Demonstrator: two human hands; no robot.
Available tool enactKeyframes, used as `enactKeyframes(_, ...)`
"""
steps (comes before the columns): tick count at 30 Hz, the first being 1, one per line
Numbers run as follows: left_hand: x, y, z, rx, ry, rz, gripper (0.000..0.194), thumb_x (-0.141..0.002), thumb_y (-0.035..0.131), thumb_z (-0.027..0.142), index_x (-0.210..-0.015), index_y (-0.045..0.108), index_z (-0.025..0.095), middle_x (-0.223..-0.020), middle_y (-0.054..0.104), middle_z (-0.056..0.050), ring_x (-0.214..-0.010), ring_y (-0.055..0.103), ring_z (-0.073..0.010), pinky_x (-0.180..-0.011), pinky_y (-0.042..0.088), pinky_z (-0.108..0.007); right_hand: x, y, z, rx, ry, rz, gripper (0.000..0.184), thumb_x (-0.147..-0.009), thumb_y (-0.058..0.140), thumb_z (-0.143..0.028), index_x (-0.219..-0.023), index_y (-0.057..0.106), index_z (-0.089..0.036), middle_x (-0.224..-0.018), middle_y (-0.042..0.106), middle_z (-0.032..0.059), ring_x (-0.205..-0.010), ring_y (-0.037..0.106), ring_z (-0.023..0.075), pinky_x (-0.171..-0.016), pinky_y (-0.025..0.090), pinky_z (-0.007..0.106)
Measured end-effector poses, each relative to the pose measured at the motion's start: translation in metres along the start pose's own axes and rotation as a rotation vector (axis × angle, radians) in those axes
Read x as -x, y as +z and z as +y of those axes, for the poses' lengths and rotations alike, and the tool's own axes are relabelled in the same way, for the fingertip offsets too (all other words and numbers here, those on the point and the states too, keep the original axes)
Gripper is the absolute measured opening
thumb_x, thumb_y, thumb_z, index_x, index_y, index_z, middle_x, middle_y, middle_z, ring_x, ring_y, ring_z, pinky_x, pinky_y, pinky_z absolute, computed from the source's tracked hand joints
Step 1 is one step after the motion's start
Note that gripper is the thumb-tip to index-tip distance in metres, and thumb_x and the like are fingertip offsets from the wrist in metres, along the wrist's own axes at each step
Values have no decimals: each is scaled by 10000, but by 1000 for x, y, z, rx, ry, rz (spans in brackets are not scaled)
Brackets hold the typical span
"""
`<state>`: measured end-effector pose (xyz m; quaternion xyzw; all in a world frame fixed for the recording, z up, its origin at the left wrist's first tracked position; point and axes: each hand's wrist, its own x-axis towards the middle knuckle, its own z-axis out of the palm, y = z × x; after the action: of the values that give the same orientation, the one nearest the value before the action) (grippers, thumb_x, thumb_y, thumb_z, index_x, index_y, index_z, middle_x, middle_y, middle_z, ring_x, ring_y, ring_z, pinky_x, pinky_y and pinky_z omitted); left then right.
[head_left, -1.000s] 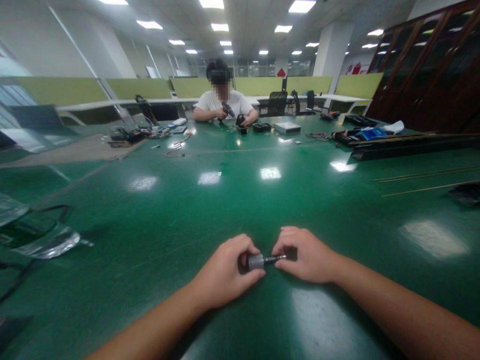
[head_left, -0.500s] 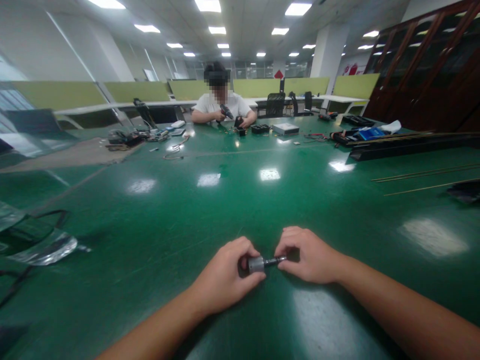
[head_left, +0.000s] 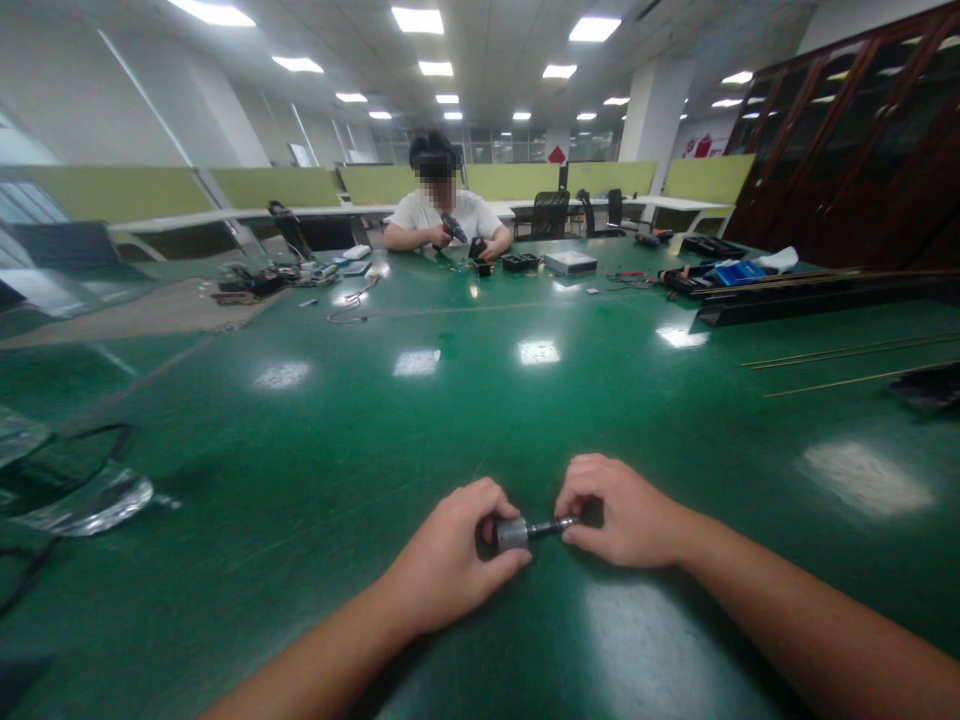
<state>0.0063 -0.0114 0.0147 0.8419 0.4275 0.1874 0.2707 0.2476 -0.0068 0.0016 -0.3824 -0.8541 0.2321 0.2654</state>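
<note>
Above the near part of the green table, my left hand [head_left: 457,545] is closed around a grey metal cylinder [head_left: 513,533], which lies between its thumb and fingers. A thin dark shaft [head_left: 544,527] with a shiny tip sticks out of the cylinder to the right, roughly level. My right hand [head_left: 619,512] pinches the tip of that shaft between thumb and fingertips. The exact kind of this cylinder-and-shaft piece cannot be made out. Its left end is partly hidden inside my left hand.
Across the green table [head_left: 450,430] sits a person [head_left: 442,215] holding a drill-like tool [head_left: 454,227]. A clear plastic package [head_left: 82,505] lies at the left. Thin rods [head_left: 847,350] and a dark channel [head_left: 825,298] lie at the right. Cables and electronics [head_left: 255,280] sit at far left.
My right hand has shifted slightly to the right along the shaft, leaving a little more of it showing between my hands. My left hand keeps its hold on the cylinder.
</note>
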Motion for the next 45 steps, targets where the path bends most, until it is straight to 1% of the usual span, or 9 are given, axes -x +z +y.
enactKeyframes(12,0,0,-1,9,14,4,184,-757,725,219,-873,585,189,-815,589,-2,-730,556,-163,-668,418,-264,2,-6,1,19,5,-17,106,-688,720,-115,-758,679,-184,-732,655,2,-732,569,163,-753,419,320)
enactKeyframes(20,1,0,0,24,7,-3,185,-768,723,211,-885,583,182,-829,579,-3,-735,554,-161,-674,413,-270,2,-14,5,46,21,-56,113,-686,719,-111,-761,680,-186,-743,668,1,-755,576,168,-770,419,323)
enactKeyframes(25,1,0,1,22,2,-7,186,-768,727,218,-881,584,179,-829,579,-4,-735,554,-162,-673,411,-271,2,-20,10,48,62,-68,115,-671,713,-93,-743,677,-175,-748,675,9,-755,587,170,-749,422,315)
enactKeyframes(29,1,0,0,22,2,-9,185,-767,730,223,-876,588,176,-825,578,-4,-736,553,-163,-670,405,-271,2,-21,13,27,53,-75,101,-676,730,-112,-737,680,-176,-738,680,-2,-748,597,163,-776,416,322)
enactKeyframes(32,0,1,0,25,4,-6,185,-760,732,220,-871,591,174,-823,578,-5,-736,552,-164,-666,401,-269,0,-14,11,3,30,-66,84,-695,744,-140,-741,686,-180,-735,684,-8,-752,601,160,-810,405,334)
enactKeyframes(36,-1,3,1,22,6,14,181,-747,724,204,-865,591,172,-801,562,-1,-713,540,-161,-639,391,-263,-6,8,0,-27,-24,-25,64,-745,755,-210,-780,704,-192,-739,685,-9,-759,594,159,-857,386,353)
enactKeyframes(40,-1,3,2,14,22,40,187,-740,728,216,-865,597,168,-801,560,-4,-707,533,-159,-627,388,-260,-10,25,-9,1,9,49,69,-758,736,-193,-821,710,-190,-750,669,10,-777,578,173,-797,393,335)
enactKeyframes(42,-2,3,2,27,30,38,196,-774,722,282,-881,609,164,-806,571,-11,-711,542,-159,-632,397,-261,-10,28,-9,5,2,55,64,-773,722,-198,-835,712,-193,-761,670,15,-785,576,176,-796,394,335)
enactKeyframes(45,-2,1,3,37,16,17,182,-861,640,342,-903,636,165,-782,591,-15,-704,556,-160,-639,405,-264,-8,27,-8,9,-18,59,69,-787,711,-213,-855,713,-203,-777,677,16,-802,578,178,-810,395,336)
